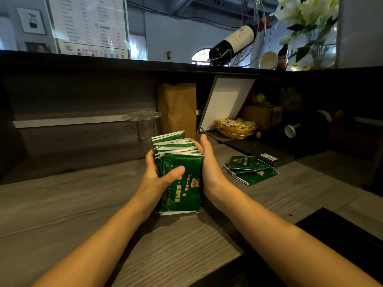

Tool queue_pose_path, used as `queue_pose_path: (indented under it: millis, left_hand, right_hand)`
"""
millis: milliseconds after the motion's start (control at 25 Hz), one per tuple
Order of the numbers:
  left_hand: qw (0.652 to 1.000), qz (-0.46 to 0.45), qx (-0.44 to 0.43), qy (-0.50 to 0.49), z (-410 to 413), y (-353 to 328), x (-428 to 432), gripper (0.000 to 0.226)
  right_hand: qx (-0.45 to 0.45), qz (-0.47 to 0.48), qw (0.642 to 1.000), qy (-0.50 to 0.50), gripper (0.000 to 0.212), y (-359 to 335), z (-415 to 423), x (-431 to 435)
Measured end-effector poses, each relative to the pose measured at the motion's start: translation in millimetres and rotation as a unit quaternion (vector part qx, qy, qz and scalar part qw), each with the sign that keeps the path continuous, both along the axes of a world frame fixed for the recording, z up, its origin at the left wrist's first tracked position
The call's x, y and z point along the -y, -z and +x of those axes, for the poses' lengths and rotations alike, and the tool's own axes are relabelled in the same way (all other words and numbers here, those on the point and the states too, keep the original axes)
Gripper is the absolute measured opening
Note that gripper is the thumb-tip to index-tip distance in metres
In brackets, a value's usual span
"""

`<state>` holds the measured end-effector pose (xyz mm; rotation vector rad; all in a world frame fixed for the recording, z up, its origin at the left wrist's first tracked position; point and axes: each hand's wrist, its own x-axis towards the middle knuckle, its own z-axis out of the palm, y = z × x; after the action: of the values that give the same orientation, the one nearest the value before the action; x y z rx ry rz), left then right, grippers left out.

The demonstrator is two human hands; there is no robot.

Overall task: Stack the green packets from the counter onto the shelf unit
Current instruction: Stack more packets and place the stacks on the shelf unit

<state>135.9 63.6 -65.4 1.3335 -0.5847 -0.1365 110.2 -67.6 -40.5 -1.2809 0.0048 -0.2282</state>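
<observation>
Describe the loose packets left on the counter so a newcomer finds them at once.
Start at the grey wooden counter. Right of the right hand, in front of the gold basket, lies a small pile of green packets. Unlike the held stack, these lie flat and untouched.

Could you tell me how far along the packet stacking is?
Done: many glossy green foil packets are gathered into one bundle. In hand: the left hand grips it, thumb across the front; the right hand cups its other side. Left: a few loose green packets lie on the grey wooden counter; none shows on a shelf yet.
</observation>
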Motion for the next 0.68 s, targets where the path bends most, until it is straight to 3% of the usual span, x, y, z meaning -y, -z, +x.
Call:
queue_pose_path:
  millis: [280,400,560,640,680]
  left_hand:
    - [0.999,0.026,0.025,0.032,-5,6,6,0.098]
    - [0.997,0.06,0.04,0.006,-5,7,12,0.08]
    - [0.995,0.073,0.052,-0.035,-1,0,23,0.061]
    - [0.997,0.065,0.032,-0.027,-1,-5,32,0.055]
    - [0.998,0.061,0.019,-0.029,-1,-8,38,0.053]
  right_hand:
    - [0.002,0.052,0.998,0.048,0.05,7,6,-3]
    - [-0.034,0.057,0.996,0.066,0.064,8,13,-5]
    - [-0.038,-0.053,0.996,0.06,0.055,-8,-1,21]
    - [-0.027,-0.196,0.973,0.121,0.04,-16,-10,50]
    - [-0.024,-0.301,0.939,0.163,0.034,-16,-11,69]
